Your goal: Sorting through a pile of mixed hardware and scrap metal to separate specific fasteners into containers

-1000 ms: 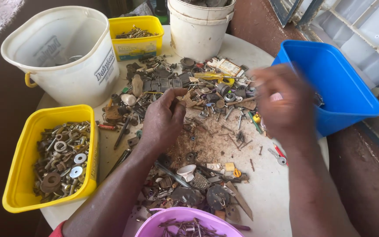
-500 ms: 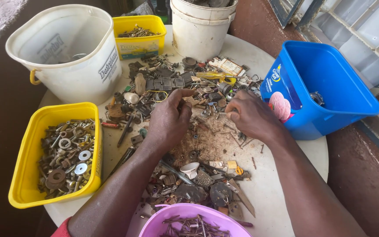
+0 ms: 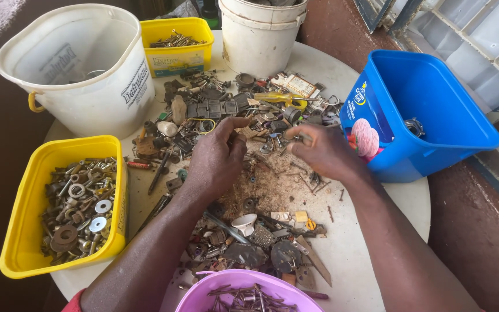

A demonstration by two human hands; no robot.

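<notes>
My left hand [image 3: 218, 159] rests knuckles-up in the middle of a heap of rusty scrap hardware [image 3: 232, 110] on a round white table [image 3: 376, 231], its fingers curled down into the pieces; whether it holds one is hidden. My right hand [image 3: 324, 151] lies just to the right, fingertips pinched together on a small metal piece [image 3: 302, 137] at the heap's edge. Rust dust and loose nails [image 3: 278, 185] lie between and below both hands.
A yellow tub of washers and bolts [image 3: 59, 202] sits left, a big white bucket [image 3: 82, 69] behind it, a second yellow tub [image 3: 177, 46] and white buckets [image 3: 261, 34] at the back. A blue tub [image 3: 428, 110] stands right, a pink bowl of nails [image 3: 244, 292] near me.
My right hand has come down from near the blue tub to the heap and pinched its fingers on a small piece. My left hand has stayed in the pile.
</notes>
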